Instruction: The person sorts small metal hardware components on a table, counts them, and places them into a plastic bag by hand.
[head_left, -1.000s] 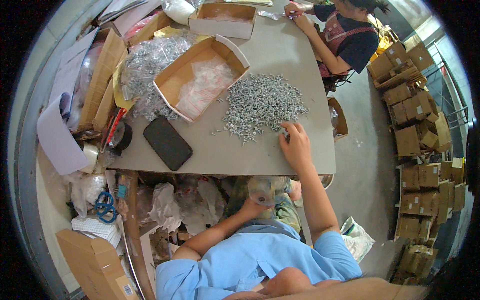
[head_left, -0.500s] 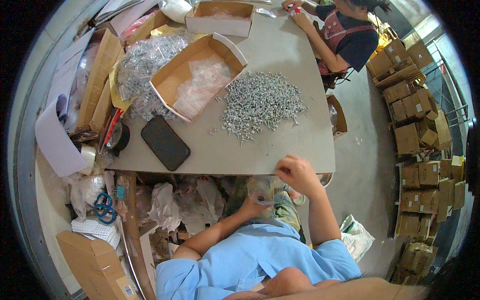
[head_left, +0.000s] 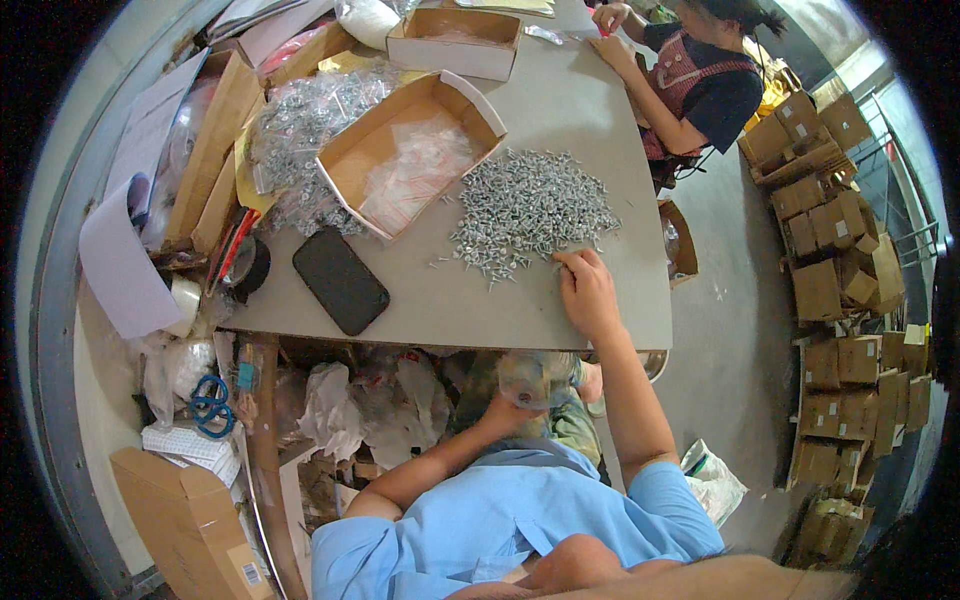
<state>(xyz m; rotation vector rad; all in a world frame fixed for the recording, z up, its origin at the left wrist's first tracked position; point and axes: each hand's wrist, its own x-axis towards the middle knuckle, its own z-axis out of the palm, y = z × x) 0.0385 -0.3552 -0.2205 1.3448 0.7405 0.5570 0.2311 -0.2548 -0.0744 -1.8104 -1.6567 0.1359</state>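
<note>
A heap of small silver screws (head_left: 535, 205) is spread on the grey table. At the heap's near right edge, my right hand (head_left: 590, 295) reaches down with its thumb and fingertips pressed together. Anything between those fingertips is too small to make out. Below the table's front edge, over my lap, my left hand (head_left: 510, 412) is closed on a clear plastic bag (head_left: 528, 378). What the bag contains is not plain. Left of the heap stands an open cardboard box (head_left: 345, 160) holding flat clear bags (head_left: 420, 165).
A dark rectangular case (head_left: 341, 281) lies near the table's front edge. Filled bags of hardware (head_left: 310, 130) are piled at the left, by a tape roll (head_left: 250, 268). Blue-handled scissors (head_left: 212, 405) hang below. A co-worker (head_left: 690, 85) works at the far right.
My right hand has moved forward from above the table's front edge to the near edge of the screw heap. My left hand stays low with the bag.
</note>
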